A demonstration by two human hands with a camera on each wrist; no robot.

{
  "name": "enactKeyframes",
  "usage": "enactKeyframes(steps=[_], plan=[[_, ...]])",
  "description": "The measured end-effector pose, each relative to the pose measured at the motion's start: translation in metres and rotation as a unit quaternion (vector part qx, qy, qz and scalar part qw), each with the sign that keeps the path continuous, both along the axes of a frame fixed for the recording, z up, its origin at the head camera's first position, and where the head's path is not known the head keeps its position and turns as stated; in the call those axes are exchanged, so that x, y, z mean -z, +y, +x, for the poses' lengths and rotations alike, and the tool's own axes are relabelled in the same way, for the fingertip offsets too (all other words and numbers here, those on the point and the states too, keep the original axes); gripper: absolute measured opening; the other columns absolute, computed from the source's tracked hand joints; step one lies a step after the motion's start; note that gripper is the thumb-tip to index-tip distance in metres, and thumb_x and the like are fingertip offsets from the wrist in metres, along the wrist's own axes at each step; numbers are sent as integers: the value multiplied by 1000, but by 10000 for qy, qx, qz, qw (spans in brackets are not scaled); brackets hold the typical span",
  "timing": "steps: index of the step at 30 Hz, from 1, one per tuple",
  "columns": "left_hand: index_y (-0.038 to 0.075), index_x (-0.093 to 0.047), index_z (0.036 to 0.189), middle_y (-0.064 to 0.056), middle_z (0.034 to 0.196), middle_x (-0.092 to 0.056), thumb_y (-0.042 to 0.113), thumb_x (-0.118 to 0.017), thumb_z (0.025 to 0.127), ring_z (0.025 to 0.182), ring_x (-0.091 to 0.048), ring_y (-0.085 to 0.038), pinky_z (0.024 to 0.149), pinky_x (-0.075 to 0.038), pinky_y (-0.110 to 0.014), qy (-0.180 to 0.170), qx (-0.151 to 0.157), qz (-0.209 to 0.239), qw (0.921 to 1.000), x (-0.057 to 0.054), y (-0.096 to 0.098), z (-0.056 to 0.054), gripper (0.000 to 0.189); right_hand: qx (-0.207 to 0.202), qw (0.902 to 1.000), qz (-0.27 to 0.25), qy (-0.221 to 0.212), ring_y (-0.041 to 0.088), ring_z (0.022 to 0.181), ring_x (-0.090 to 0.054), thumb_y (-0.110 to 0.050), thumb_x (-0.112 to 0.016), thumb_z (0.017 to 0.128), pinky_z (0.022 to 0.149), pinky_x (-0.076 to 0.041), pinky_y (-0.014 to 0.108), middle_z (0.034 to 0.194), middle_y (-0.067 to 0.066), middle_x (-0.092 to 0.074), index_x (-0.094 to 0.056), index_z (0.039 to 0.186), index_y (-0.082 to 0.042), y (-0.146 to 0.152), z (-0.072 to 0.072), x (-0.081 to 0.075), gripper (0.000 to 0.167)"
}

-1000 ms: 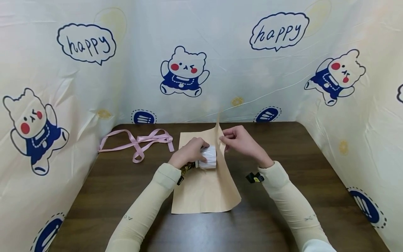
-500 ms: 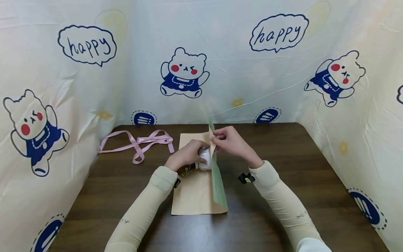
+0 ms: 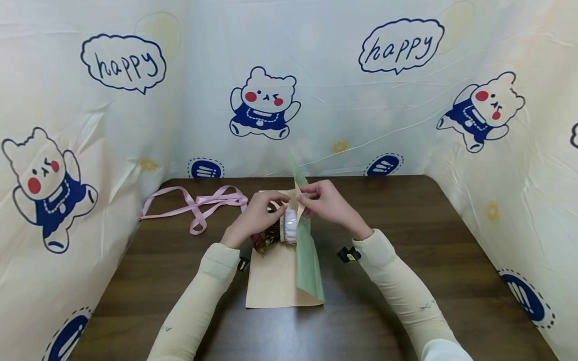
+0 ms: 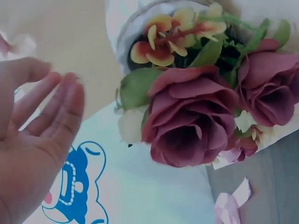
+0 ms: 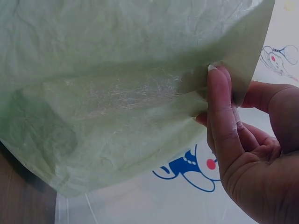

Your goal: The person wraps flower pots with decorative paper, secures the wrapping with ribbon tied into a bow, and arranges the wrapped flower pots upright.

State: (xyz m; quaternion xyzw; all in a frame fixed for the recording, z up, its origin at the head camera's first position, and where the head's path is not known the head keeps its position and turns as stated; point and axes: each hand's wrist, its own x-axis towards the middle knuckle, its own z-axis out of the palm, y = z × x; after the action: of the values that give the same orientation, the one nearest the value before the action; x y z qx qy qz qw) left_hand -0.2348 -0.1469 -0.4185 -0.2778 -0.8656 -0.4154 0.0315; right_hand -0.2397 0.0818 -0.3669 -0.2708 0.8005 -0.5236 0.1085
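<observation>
A white pot (image 3: 289, 228) of artificial roses (image 4: 191, 116) lies on its side on a sheet of wrapping paper (image 3: 272, 281), its flowers toward the left. The sheet is tan on its upper face and green on the back. With thumb and fingers my right hand (image 3: 327, 201) pinches the raised right edge of the paper, whose green back (image 5: 103, 126) fills much of the right wrist view. My left hand (image 3: 258, 215) hovers beside the pot, fingers loosely bent and holding nothing; the left wrist view shows a gap between it and the flowers.
A loosely looped pink ribbon (image 3: 196, 203) lies at the back left of the brown wooden table (image 3: 384, 321). Printed curtains (image 3: 329, 100) stand close behind the table and along both sides.
My right hand has drawn the paper's right edge up and leftward over the pot, turning its green back into view. My left hand has let go of the pot and shifted left.
</observation>
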Motion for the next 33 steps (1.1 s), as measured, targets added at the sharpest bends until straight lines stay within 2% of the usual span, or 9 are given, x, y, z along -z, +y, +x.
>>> enactKeyframes(steps=[4,7,9,11,14,18,24,28,33], plan=[[9,-76,101,-13,91,-73,23,-60,104,73,-67,-24,64,-56,-30,-66,-177,785,9967,-4,-2,10,22,-40,10000,20,1,26,64,-73,-10,-62,101,66,-61,43,81,15,-75,-59,136,8,-4,-3,4,39],[10,-75,92,-17,80,-69,28,-57,105,63,-61,-34,55,-50,-30,-280,-90,1200,9923,-8,-2,18,28,-61,9999,85,-3,25,66,-73,-12,-62,102,65,-62,41,81,13,-76,-57,139,7,-8,-5,6,42],[11,-74,90,-17,76,-68,28,-59,105,61,-60,-36,53,-49,-30,-386,16,1280,9910,-9,-3,21,27,-72,9999,141,5,24,65,-73,-12,-62,102,65,-62,40,80,12,-75,-56,140,7,-11,-5,6,43],[11,-74,89,-17,74,-67,26,-61,103,59,-59,-34,52,-49,-30,-406,152,1237,9914,-10,-4,24,24,-83,9998,172,24,23,65,-73,-13,-62,102,65,-62,39,79,11,-75,-56,140,7,-14,-5,7,43],[11,-74,86,-14,71,-66,24,-63,102,56,-57,-24,53,-49,-29,-354,311,984,9940,-12,-4,26,23,-125,9997,191,69,22,65,-73,-12,-61,102,64,-61,37,78,11,-75,-56,139,8,-17,-5,9,42],[13,-70,77,-3,63,-58,29,-64,101,54,-51,-14,52,-44,-28,-313,366,627,9969,-15,-3,29,29,-231,9994,173,171,22,65,-73,-11,-61,102,63,-61,35,79,10,-75,-57,138,8,-21,-5,11,41],[16,-63,70,4,60,-52,31,-69,98,53,-48,-12,51,-40,-26,-249,383,426,9980,-17,-2,31,32,-362,9983,229,387,18,61,-69,-13,-61,102,56,-55,31,77,5,-75,-59,137,6,-26,-6,15,40],[17,-61,70,5,62,-54,23,-71,96,55,-50,-11,54,-42,-26,-225,375,207,9988,-19,-4,33,28,-417,9983,258,324,17,63,-71,-13,-61,102,60,-59,32,80,6,-76,-60,137,5,-30,-6,16,40],[16,-59,70,6,62,-50,10,-62,94,56,-46,-9,55,-39,-24,-241,372,79,9990,-19,-7,33,24,-434,9987,178,179,19,66,-72,-9,-61,101,64,-61,33,84,11,-76,-59,137,6,-34,-5,17,39]])
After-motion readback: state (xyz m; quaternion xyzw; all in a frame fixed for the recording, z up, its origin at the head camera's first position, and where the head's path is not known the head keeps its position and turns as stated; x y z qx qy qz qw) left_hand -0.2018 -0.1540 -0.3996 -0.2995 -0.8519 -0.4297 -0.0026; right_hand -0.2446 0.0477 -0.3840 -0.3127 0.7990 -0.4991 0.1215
